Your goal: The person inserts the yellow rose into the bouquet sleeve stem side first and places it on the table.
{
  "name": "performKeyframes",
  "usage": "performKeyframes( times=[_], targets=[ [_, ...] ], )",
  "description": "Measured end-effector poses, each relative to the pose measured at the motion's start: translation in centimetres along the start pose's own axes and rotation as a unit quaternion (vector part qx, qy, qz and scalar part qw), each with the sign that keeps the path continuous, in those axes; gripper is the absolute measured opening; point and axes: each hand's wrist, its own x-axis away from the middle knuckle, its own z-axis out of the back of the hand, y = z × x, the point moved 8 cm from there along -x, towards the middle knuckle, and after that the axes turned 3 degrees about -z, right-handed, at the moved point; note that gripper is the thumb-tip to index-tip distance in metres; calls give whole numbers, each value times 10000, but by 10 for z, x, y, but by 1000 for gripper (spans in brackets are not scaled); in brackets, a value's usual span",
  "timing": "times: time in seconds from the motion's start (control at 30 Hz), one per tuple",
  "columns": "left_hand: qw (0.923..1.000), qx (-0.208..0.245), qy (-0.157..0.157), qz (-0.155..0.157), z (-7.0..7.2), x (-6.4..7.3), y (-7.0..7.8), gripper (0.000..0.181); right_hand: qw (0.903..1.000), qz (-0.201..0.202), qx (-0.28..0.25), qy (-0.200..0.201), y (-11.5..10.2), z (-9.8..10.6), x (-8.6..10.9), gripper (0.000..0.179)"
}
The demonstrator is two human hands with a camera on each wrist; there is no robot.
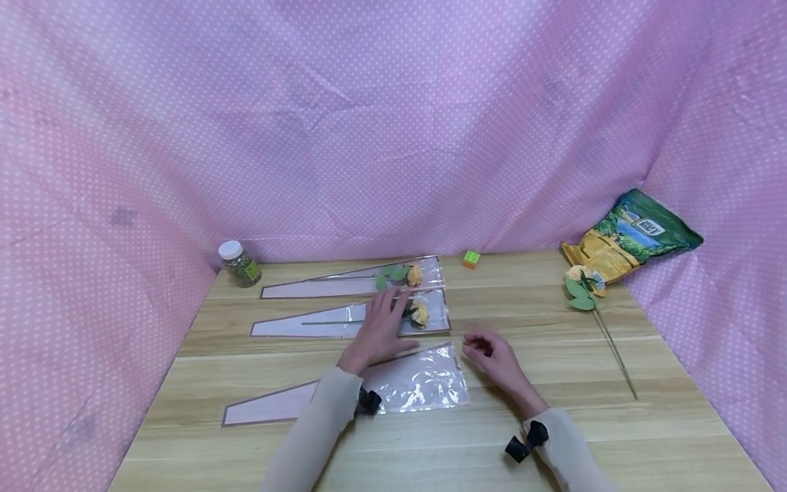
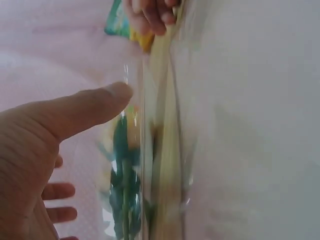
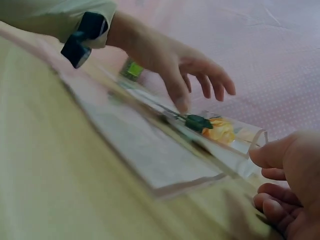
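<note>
My left hand [image 1: 382, 331], fingers spread, reaches over the middle clear tapered flower sleeve [image 1: 332, 329], which has an artificial yellow rose [image 1: 420, 314] inside. In the left wrist view its thumb extends across the rose's leaves. My right hand [image 1: 494, 359] is beside the sleeves' wide ends, fingers loosely curled, with nothing visible in its grasp. Between the forearms lies the front sleeve [image 1: 424, 383], flat with no flower in it, partly covered by the left arm. Behind the left hand, the back sleeve [image 1: 295, 290] contains another yellow rose [image 1: 414, 275].
A loose pale rose [image 1: 581, 273] with a long stem lies at the right, its bloom against a green and yellow bag [image 1: 639, 236]. A white-capped jar [image 1: 240, 263] stands back left. Near the back edge is a small green and orange block [image 1: 471, 260]. Pink dotted cloth surrounds the table.
</note>
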Motion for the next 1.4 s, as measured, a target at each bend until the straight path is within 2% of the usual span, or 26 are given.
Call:
performKeyframes(
  times=[0.1, 0.27, 0.37, 0.5, 0.67, 0.8, 0.93, 1.0, 1.07, 1.2, 1.4],
  targets=[
    [10000, -8, 4, 78, -2, 17, 12, 108, 9993, 339, 88, -111, -1, 0, 12, 31],
    [9986, -8, -400, 357, -13, 51, 34, 109, 9946, 922, 306, -356, -7, -7, 33, 34],
    [9967, -117, -661, 466, -20, 71, 46, 110, 9925, 1058, 400, -454, -9, -12, 44, 39],
    [9932, -169, -996, 576, -27, 97, 57, 113, 9898, 1138, 656, -560, -10, -20, 58, 54],
    [9892, 40, -1281, 718, -34, 119, 65, 116, 9799, 1366, 1330, -585, -14, -27, 73, 70],
    [9866, 158, -1470, 689, -40, 125, 69, 117, 9639, 1603, 2078, -438, -19, -33, 82, 76],
    [9859, 110, -1524, 682, -44, 125, 69, 115, 9383, 1793, 2941, -314, -20, -40, 90, 78],
    [9859, 64, -1534, 671, -46, 124, 68, 115, 9281, 1858, 3217, -260, -21, -43, 92, 79],
    [9855, 6, -1555, 672, -47, 122, 66, 114, 9226, 1925, 3339, -188, -22, -44, 93, 79],
    [9852, -49, -1575, 681, -49, 118, 62, 115, 9266, 1752, 3321, -231, -21, -47, 92, 80],
    [9842, 7, -1643, 659, -51, 113, 59, 115, 9438, 1258, 3009, -533, -21, -53, 89, 77]
  ],
)
